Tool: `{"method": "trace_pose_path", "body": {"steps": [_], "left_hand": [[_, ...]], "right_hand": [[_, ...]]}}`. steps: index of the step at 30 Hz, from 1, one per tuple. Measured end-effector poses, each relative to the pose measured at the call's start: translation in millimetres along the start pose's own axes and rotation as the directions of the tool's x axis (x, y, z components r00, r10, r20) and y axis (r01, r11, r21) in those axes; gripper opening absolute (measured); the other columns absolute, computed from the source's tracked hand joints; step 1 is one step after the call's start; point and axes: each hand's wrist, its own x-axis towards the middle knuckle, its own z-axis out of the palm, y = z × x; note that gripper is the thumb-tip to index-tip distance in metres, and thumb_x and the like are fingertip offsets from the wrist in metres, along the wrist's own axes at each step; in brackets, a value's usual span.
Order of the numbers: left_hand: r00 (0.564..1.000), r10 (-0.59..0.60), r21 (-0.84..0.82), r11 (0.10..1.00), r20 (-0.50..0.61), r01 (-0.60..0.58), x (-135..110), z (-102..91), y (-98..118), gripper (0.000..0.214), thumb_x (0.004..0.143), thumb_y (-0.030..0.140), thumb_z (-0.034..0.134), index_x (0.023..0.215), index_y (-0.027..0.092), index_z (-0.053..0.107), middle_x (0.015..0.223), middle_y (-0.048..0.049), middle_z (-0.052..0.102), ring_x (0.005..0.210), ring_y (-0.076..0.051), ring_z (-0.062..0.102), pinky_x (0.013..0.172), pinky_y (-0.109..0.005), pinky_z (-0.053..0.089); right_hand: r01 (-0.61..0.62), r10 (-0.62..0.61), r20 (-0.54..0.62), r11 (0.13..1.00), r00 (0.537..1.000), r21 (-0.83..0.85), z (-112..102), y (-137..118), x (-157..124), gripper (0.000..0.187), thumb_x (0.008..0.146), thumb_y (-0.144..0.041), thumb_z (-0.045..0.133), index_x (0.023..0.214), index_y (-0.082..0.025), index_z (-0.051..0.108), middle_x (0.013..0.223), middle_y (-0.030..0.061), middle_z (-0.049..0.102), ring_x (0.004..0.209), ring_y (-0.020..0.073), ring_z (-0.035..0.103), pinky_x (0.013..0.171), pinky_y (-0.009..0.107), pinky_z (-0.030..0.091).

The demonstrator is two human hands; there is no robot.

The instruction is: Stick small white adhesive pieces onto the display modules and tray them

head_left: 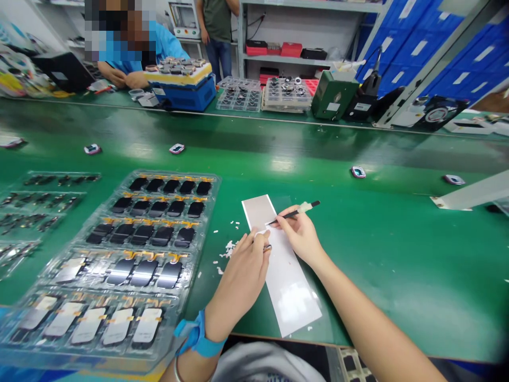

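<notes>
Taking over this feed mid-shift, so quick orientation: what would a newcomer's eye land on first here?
The dark screen panels with orange flex tails, in clear plastic trays, dominate the left of the green workbench. At centre, the right hand holds a slim black tool over a long white strip, beside the left hand, which wears a blue wrist strap. White scraps lie just left of the strip.

The left hand (240, 284) bends forward, fingertips drawn together, though their grip looks partly hidden; the right hand (300, 237) pinches just beside it, right forearm (369, 323) angling in.
</notes>
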Motion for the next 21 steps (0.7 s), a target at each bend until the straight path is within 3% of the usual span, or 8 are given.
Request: {"method": "trace_pose_path", "body": {"steps": [8,16,19,21], "left_hand": [[0.999,0.021,0.02,1.0,0.026,-0.021,0,0.1,-2,0.015,0.102,0.015,0.036,0.111,0.02,0.047,0.135,-0.014,0.062,0.139,-0.028,0.045,0.116,-0.056,0.031],[1.0,-0.016,-0.065,0.998,-0.026,0.014,1,2.5,-2,0.017,0.1,0.016,0.04,0.113,0.019,0.05,0.135,-0.014,0.063,0.139,-0.029,0.046,0.116,-0.058,0.026],[0.994,-0.051,-0.141,0.989,-0.093,0.038,1,2.0,-3,0.01,0.099,0.02,0.045,0.104,0.021,0.053,0.127,-0.0136,0.066,0.13,-0.031,0.053,0.11,-0.056,0.034],[0.985,-0.093,-0.212,0.975,-0.145,0.061,0,0.2,-3,0.007,0.099,0.025,0.046,0.101,0.022,0.051,0.114,-0.0126,0.069,0.113,-0.029,0.063,0.098,-0.05,0.047]], "right_hand": [[-0.028,0.03,-0.025,0.998,0.999,0.062,2,-3,1,0.042,0.074,-0.057,0.077,0.086,-0.021,0.058,0.079,0.0029,0.068,0.072,0.0188,0.072,0.078,0.035,0.059],[-0.087,0.106,-0.07,0.969,0.992,0.232,-6,-14,1,0.044,0.066,-0.05,0.086,0.082,-0.019,0.06,0.072,0.0037,0.073,0.063,0.0177,0.073,0.067,0.03,0.061],[-0.07,0.111,-0.12,0.95,0.987,0.305,-16,-29,-2,0.041,0.066,-0.044,0.088,0.083,-0.019,0.061,0.078,0.0033,0.076,0.067,0.0154,0.075,0.069,0.025,0.062],[-0.046,0.102,-0.149,0.939,0.983,0.34,-21,-42,-7,0.039,0.065,-0.04,0.089,0.082,-0.019,0.062,0.08,0.0024,0.077,0.069,0.0137,0.076,0.071,0.022,0.062]]}}
